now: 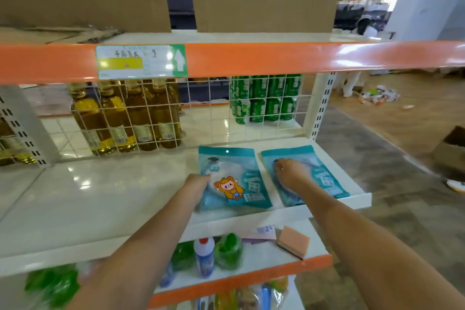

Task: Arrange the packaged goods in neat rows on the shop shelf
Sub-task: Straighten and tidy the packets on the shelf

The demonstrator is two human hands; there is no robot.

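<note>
So far only two teal packs lie flat side by side at the 3 o'clock end of the white shelf [100,209], the left hand [198,181] pinching the cartoon pack [232,180], the right hand [289,171] resting flat on the other pack [324,178], so most of the row looks unfilled.

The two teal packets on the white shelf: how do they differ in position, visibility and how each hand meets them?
The left packet lies nearer the shelf's middle; the right packet lies by the shelf's right end. The left packet shows its cartoon figure; the right packet's middle is hidden by the right hand. The left hand holds the left packet's edge; the right hand rests atop the right packet. Both lie flat.
</note>
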